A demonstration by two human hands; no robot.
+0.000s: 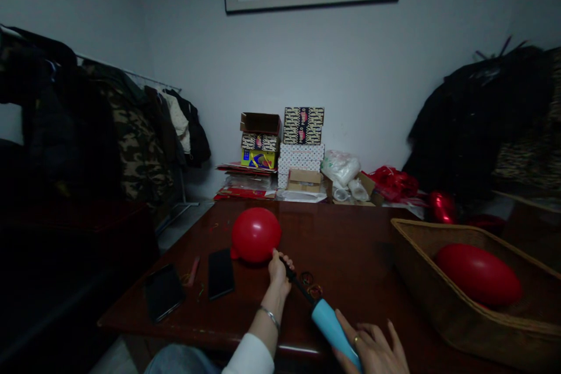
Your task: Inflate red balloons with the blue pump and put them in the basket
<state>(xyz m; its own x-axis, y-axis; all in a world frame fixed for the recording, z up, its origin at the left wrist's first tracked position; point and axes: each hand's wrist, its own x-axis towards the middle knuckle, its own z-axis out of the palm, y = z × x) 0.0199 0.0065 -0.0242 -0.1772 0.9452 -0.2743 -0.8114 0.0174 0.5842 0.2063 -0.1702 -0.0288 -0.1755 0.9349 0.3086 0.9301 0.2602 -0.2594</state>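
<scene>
Left hand: the left hand [279,272] is closed, fingers pinched around the neck of the balloon where it meets the tip of the pump; a bracelet [269,315] sits on the wrist and a white sleeve [250,357] covers the forearm below it.
Right hand: the right hand [372,349] lies under and beside the rear end of the pump, fingers spread and loosely curled against the blue barrel; a ring shows on one finger. It cradles the pump rather than clenching it.
Balloon: the red balloon [255,234] is inflated and round, resting on the table directly beyond the left hand's pinch, touching the fingertips.
Pump: the pump [333,327] runs slanting between the two hands, its thin black nozzle end in the left hand's grip, its blue barrel against the right hand.
Rubber bands: a few small rubber bands [310,284] lie on the table just right of the left hand, close beside the nozzle.
Phones: two dark phones [220,272] lie flat to the left of the left hand, well apart from the pinch.
Basket: a wicker basket [421,277] stands to the right of both hands, holding a second red balloon [478,274].
Table: the dark wood table [350,245] carries all of these.
</scene>
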